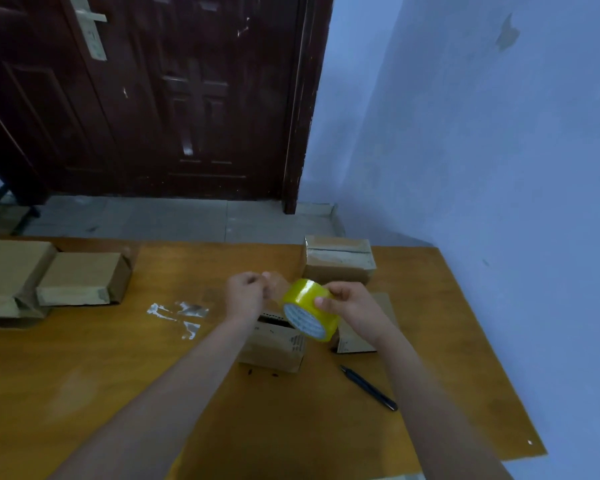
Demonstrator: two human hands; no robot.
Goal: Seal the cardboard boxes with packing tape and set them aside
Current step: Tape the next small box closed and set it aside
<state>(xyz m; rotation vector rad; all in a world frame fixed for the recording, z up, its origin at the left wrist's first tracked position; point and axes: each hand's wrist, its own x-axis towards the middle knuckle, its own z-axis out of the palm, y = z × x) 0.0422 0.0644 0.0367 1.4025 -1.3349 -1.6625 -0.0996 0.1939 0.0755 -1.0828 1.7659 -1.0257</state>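
Observation:
A yellow roll of packing tape (pixel 309 308) is held in the air by my right hand (pixel 349 301), fingers curled round its rim. My left hand (pixel 245 292) pinches the tape's free end, a short clear strip stretched between hand and roll. Under the hands a small cardboard box (pixel 274 344) lies on the wooden table (pixel 118 358), partly hidden by my left forearm and the roll. Another box (pixel 357 336) sits just right of it, mostly behind my right hand. A taped box (pixel 338 259) stands at the table's far edge.
Flat cardboard boxes (pixel 80 282) lie at the far left of the table. A black utility knife (pixel 369 388) lies to the right of the near box. White tape residue (pixel 181 315) marks the tabletop. A dark door and a blue wall stand behind and to the right.

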